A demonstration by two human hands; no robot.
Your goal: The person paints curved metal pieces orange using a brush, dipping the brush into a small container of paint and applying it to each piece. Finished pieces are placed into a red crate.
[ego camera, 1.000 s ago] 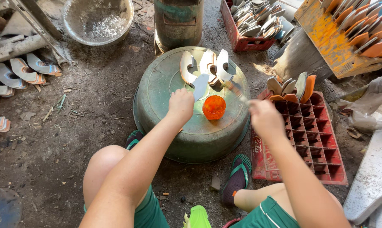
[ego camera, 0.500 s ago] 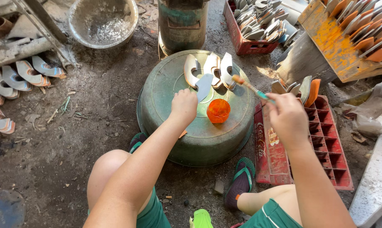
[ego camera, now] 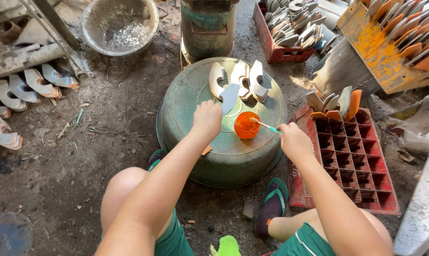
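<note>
An upturned green basin (ego camera: 195, 142) serves as a work surface. My left hand (ego camera: 207, 118) grips a grey blade-shaped sole piece (ego camera: 229, 97) whose tip sticks up past my fingers. My right hand (ego camera: 293, 141) holds a thin brush (ego camera: 265, 125) with a teal handle, its tip dipped into a small orange cup (ego camera: 246, 125) on the basin. Behind the cup lie three curved grey pieces (ego camera: 240, 79) with orange edges.
A red crate (ego camera: 356, 161) with several upright pieces stands at the right. Another red crate (ego camera: 283, 33), an orange rack (ego camera: 394, 42), a metal can (ego camera: 207, 28) and a grey bowl (ego camera: 119, 23) sit behind. More pieces (ego camera: 20, 92) lie at the left. My sandalled foot (ego camera: 271, 208) rests below.
My right hand has brought the brush down and left, from over the curved pieces into the orange cup. My left hand keeps its hold on the grey piece.
</note>
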